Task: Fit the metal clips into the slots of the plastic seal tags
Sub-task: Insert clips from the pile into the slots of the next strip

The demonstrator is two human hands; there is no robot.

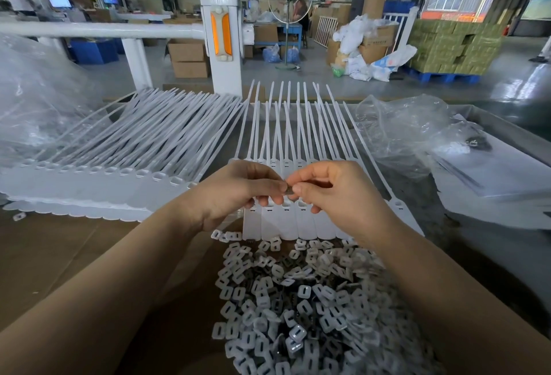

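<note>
My left hand [238, 191] and my right hand [331, 188] meet fingertip to fingertip and together pinch one small dark metal clip [288, 191]. They hover over a row of white plastic seal tags [286, 222] lying side by side, flat heads toward me and thin tails pointing away. Slots show on the tag heads just below my fingers. In front of me lies a heap of small white caps mixed with dark metal clips [307, 300].
A long overlapping stack of white seal tags [125, 162] fans across the left of the brown cardboard work surface [59, 255]. Crumpled clear plastic bags lie at the left [38, 100] and right [408, 133]. A white post and rail [222, 37] stand behind the table.
</note>
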